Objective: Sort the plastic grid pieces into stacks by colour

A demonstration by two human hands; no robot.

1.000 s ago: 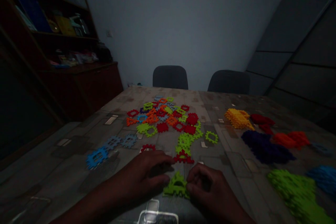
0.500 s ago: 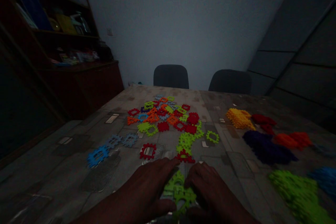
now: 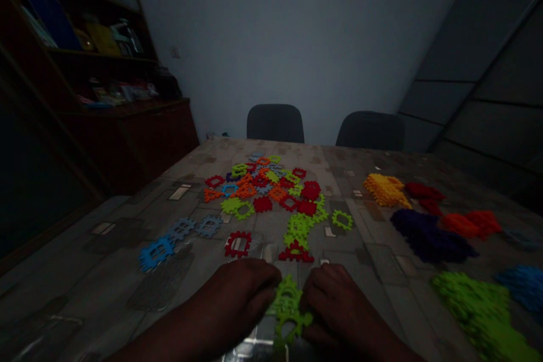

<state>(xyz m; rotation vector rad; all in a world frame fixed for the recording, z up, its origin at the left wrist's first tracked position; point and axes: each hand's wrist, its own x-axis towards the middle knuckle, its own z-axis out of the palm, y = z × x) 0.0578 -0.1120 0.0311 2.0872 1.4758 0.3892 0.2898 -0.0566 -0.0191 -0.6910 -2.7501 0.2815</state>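
Note:
Close to the table's near edge, my left hand (image 3: pixel 244 294) and my right hand (image 3: pixel 335 300) are closed on either side of lime-green interlocking plastic pieces (image 3: pixel 288 294) with toothed edges and cut-out openings. The fingers of both hands curl against the sides of these pieces, and their tips are partly hidden. Just beyond my hands lies a red triangular piece (image 3: pixel 296 251), touching more green pieces (image 3: pixel 299 227). A red square frame piece (image 3: pixel 238 244) rests apart, ahead of my left hand.
A loose heap of mixed pieces (image 3: pixel 263 181) covers the table's middle. Colour-sorted piles stand at right: yellow (image 3: pixel 386 189), purple (image 3: pixel 428 235), green (image 3: pixel 479 305), blue (image 3: pixel 524 288). Joined blue and grey pieces (image 3: pixel 156 251) lie left. Two chairs (image 3: pixel 275 123) stand behind the table.
My left hand has drawn its fingers in and shifted slightly left. The green pieces between my hands look narrower and more turned than before. The other pieces stay put.

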